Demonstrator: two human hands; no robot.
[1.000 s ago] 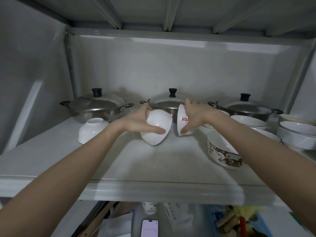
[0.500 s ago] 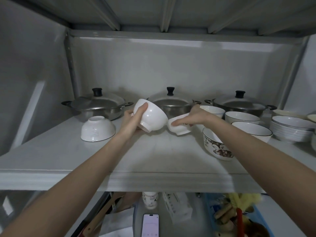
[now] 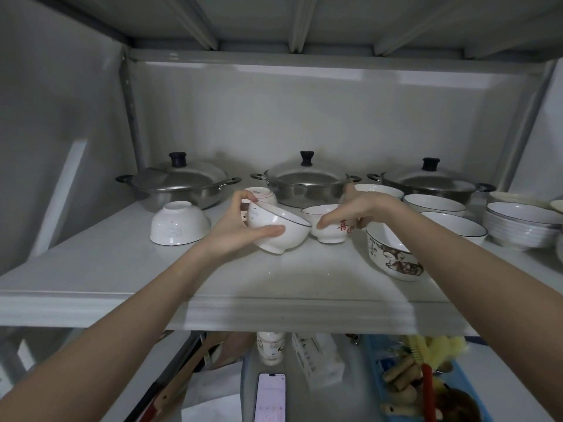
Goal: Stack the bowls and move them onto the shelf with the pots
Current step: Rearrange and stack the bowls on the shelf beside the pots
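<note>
The left hand (image 3: 243, 229) grips a white ceramic bowl with a thin dark rim line (image 3: 278, 228), thumb along its near side and fingers curled over the far rim; the bowl is tilted, its mouth turned up and away to the right, its foot just above or touching the pale grey shelf (image 3: 274, 287), which one I cannot tell. Just to its right the right hand (image 3: 362, 207) holds a small white bowl with red characters (image 3: 330, 228), fingers laid over its rim and side. That bowl stands upright on the shelf, and the two bowls nearly touch.

Behind the left hand, a small white bowl with a faint pink pattern (image 3: 262, 194) stands upside down. Further left an overturned plain white bowl (image 3: 179, 223) rests on the shelf. To the right of the right forearm sits an upright white bowl with a brown painted figure (image 3: 393, 254), and beyond it several dark-rimmed white bowls (image 3: 435, 205) and a stack of shallow white dishes (image 3: 521, 226).

Along the back wall stand three lidded steel pots with black knobs: left pot (image 3: 179, 185), middle pot (image 3: 306, 184), right pot (image 3: 429, 185).

Below the shelf lies a lit smartphone (image 3: 270, 397).
</note>
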